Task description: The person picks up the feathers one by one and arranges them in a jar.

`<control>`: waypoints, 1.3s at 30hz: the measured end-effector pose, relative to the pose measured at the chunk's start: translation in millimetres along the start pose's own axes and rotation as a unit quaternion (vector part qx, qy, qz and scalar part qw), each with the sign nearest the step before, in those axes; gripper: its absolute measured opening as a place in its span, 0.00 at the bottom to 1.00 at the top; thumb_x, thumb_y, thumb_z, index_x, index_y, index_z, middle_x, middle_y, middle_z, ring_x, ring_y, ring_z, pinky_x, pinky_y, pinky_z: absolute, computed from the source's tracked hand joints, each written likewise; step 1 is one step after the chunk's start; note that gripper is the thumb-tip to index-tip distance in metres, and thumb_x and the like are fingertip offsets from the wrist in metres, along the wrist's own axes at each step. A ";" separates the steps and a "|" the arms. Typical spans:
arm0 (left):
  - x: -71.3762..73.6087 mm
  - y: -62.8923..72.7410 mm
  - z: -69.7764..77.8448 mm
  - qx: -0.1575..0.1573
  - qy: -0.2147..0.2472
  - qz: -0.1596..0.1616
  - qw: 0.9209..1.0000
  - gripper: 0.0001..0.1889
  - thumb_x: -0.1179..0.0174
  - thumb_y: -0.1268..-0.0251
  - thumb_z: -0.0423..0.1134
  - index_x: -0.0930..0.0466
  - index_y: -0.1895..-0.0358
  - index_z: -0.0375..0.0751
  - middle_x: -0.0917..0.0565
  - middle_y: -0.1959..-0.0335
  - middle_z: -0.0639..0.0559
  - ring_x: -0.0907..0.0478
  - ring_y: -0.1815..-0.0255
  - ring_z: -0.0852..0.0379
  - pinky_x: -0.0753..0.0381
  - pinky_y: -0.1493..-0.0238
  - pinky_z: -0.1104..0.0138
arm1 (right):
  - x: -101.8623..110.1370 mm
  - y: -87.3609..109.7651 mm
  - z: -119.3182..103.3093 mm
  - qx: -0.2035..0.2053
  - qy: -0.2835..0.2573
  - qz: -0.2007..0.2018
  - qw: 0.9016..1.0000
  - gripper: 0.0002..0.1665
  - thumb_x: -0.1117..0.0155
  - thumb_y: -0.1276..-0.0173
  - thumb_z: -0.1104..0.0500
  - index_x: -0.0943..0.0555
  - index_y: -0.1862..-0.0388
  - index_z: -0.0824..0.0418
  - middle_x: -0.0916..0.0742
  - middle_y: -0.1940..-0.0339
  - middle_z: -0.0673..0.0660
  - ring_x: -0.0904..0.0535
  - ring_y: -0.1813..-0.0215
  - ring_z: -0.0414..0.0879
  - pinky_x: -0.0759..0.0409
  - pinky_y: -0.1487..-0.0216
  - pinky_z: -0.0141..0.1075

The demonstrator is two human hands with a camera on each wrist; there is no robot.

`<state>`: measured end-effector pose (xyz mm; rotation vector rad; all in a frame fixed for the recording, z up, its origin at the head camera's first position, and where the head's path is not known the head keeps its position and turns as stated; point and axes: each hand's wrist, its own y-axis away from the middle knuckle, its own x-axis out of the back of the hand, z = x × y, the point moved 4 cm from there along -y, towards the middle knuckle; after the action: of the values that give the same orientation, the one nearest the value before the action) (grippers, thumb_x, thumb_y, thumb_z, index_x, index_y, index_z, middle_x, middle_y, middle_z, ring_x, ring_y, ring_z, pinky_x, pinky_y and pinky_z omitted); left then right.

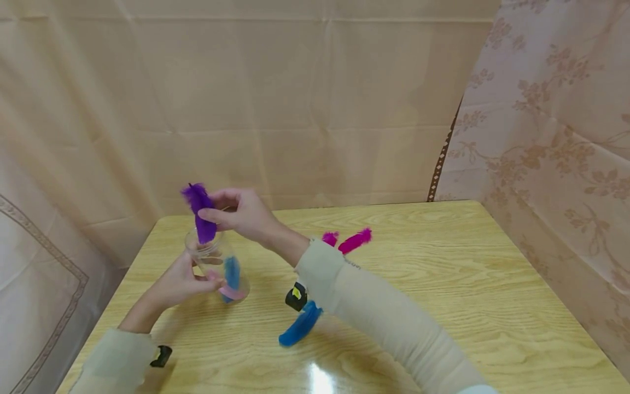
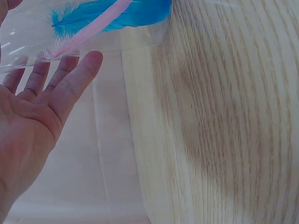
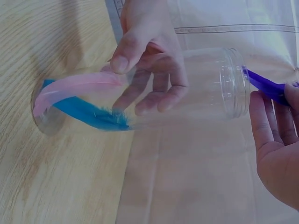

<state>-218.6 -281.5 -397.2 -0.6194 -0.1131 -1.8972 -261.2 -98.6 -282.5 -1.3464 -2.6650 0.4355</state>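
A clear jar (image 3: 201, 93) leans at an angle over the table, its open mouth raised. My left hand (image 1: 179, 282) grips it, thumb on one side and fingers around the other. Inside, near the jar's bottom, lie a blue feather (image 3: 88, 113) and a pink feather (image 3: 77, 86). My right hand (image 1: 246, 216) pinches a purple feather (image 1: 199, 205) between thumb and fingers. The lower tip of that feather is at the jar's mouth; in the right wrist view it just reaches the rim.
On the wooden table (image 1: 443, 273), another blue feather (image 1: 300, 325) lies below my right forearm. A magenta feather (image 1: 356, 241) and a second magenta piece (image 1: 330, 238) lie beyond the right sleeve, partly covered by it. A beige cloth (image 1: 295, 98) hangs behind the table.
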 end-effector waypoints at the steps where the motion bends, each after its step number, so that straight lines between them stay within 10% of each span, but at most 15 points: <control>1: 0.0 0.1 0.0 0.000 0.003 -0.001 1.000 0.49 0.27 0.43 0.26 0.49 0.22 0.39 0.29 0.36 0.31 0.30 0.39 0.28 0.12 0.58 0.59 | -0.3 0.1 -0.3 0.003 0.004 0.001 1.000 0.14 0.30 0.31 0.66 0.17 0.49 0.70 0.12 0.65 0.55 0.15 0.65 0.43 0.12 0.59 0.40; 25: 0.3 0.0 -0.9 0.015 0.002 -0.001 1.000 0.48 0.27 0.42 0.27 0.49 0.24 0.40 0.30 0.37 0.29 0.29 0.39 0.24 0.13 0.57 0.60 | -3.0 -1.8 0.9 0.016 -0.008 -0.008 1.000 0.25 0.34 0.33 0.74 0.25 0.38 0.68 0.16 0.61 0.58 0.14 0.63 0.43 0.12 0.60 0.41; 39: 0.1 1.2 -0.4 0.004 0.005 -0.003 1.000 0.45 0.28 0.42 0.27 0.46 0.24 0.36 0.27 0.38 0.31 0.30 0.38 0.28 0.13 0.56 0.59 | -4.8 -1.5 -0.7 0.045 0.087 -0.033 0.995 0.23 0.33 0.31 0.69 0.25 0.39 0.67 0.14 0.58 0.58 0.15 0.60 0.43 0.14 0.57 0.34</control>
<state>-217.7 -282.2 -397.8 -0.6045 -0.1175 -1.9050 -259.3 -103.2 -281.3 -1.2092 -2.5092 0.4050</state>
